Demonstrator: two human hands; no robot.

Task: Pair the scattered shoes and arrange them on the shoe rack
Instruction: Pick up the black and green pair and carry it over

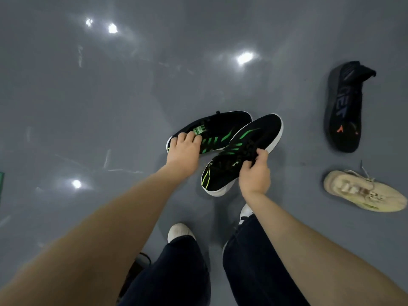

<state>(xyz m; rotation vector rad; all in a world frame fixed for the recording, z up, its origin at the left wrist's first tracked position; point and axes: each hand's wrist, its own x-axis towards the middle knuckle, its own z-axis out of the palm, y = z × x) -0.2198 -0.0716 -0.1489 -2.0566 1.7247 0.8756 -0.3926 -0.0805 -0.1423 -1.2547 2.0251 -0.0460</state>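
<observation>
Grey shiny floor [88, 107] all around, with bright light spots on it. No shoe rack anywhere in view.

Two black shoes with green stripes, a matching pair, close together in the middle. Left shoe [218, 129] flat on the floor. Right shoe [247, 151] tilted, heel end low and near the feet, probably lifted a bit (hard to tell for sure). Toe of one just beside the side of the other, maybe touching.

Left hand [185, 151] down on the heel end of the left shoe, fingers curled over its opening, likely to pick it up. Right hand [255, 173] gripping the right shoe at the laces, fingers curled round the side. One shoe for each hand, a good way to carry the pair together to the rack.

Two more shoes off to the right, well apart from the pair. One dark shoe [344, 107] lying on its side, sole edge showing. One cream shoe [362, 191] upright, laces loose. No partner in view for either, so both still waiting to be matched.

Counted: four loose shoes, two hands, two white shoes [180, 231] on the person's own feet, dark trousers [176, 272] above them.

Pairing looks done for the green ones; putting away not yet done.
</observation>
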